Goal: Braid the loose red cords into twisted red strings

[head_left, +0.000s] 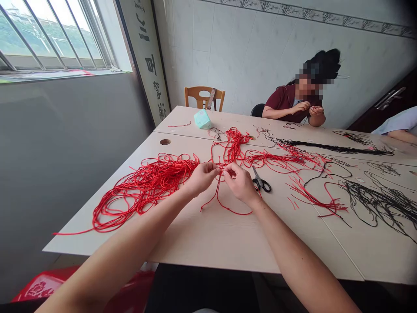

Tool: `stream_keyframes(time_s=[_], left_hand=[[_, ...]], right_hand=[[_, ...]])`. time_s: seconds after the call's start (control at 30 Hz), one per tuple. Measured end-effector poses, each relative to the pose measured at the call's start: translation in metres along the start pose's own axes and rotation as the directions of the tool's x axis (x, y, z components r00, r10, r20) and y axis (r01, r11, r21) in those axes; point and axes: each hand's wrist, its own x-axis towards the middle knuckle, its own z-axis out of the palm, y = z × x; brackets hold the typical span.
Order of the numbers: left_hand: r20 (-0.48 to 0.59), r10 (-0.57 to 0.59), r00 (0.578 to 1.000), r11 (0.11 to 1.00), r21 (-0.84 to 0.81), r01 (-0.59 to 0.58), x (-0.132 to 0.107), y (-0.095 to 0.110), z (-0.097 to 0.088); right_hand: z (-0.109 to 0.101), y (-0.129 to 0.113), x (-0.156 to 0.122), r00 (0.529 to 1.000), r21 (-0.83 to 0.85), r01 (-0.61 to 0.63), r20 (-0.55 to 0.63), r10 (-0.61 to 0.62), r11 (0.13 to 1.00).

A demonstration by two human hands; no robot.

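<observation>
My left hand (202, 177) and my right hand (239, 181) meet over the middle of the pale table (208, 234), fingertips nearly touching. Both are closed in a pinch on one thin red cord (217, 196), whose ends hang down and loop on the table below my hands. A big loose heap of red cord (146, 187) lies just left of my left hand. Black-handled scissors (260, 181) lie right beside my right hand.
More red cords (276, 158) and cut red pieces (317, 201) spread right of centre; black cords (379, 202) lie at the right. A mint-green packet (202, 119) and a wooden chair (204, 97) are at the far side. A person (298, 102) sits across; another's arm (400, 130) at far right.
</observation>
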Motion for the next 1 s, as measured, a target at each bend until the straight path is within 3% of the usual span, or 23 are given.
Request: stream_keyframes(time_s=[0.07,0.13,0.27,0.37,0.5,0.67,0.77,0.83,0.9,1.0], left_hand=[[-0.060,0.131,0.990,0.984,0.127,-0.123,0.000,0.001,0.002],[-0.053,0.162,0.985,0.982,0.111,-0.155,-0.001,0.000,0.002],[0.158,-0.053,0.986,0.972,-0.219,0.088,0.000,-0.005,-0.004],[0.247,-0.106,0.963,0.934,-0.308,0.181,0.000,-0.006,-0.010],[0.225,-0.082,0.971,0.965,-0.226,0.134,0.000,0.000,-0.016],[0.159,-0.010,0.987,0.999,0.051,0.002,-0.004,0.011,-0.020],[0.159,-0.026,0.987,0.992,0.128,0.006,-0.005,0.014,-0.022],[0.191,-0.047,0.980,0.999,0.037,0.040,-0.004,0.012,-0.022],[0.253,-0.091,0.963,0.978,-0.161,0.135,-0.003,0.010,-0.023],[0.380,-0.174,0.909,0.836,-0.431,0.340,-0.001,0.009,-0.024]], right_hand=[[-0.002,0.000,0.001,0.999,0.026,-0.030,-0.033,0.030,0.999],[-0.003,0.001,0.001,0.998,0.059,-0.046,-0.048,0.049,0.997],[-0.003,0.006,0.002,0.997,0.101,-0.063,-0.033,0.066,0.993],[-0.002,0.007,0.002,0.997,0.126,-0.072,-0.003,0.073,0.989],[-0.004,0.006,0.002,0.996,0.164,-0.087,0.015,0.086,0.983],[-0.005,0.007,0.003,0.996,0.154,-0.082,-0.006,0.083,0.985],[-0.005,0.007,0.002,0.998,0.129,-0.057,-0.018,0.060,0.990],[-0.005,0.008,0.002,0.999,0.102,-0.034,-0.031,0.037,0.994],[-0.005,0.008,0.002,0.999,0.076,-0.016,-0.046,0.020,0.997],[-0.004,0.008,0.003,0.998,0.064,0.000,-0.055,0.004,0.998]])
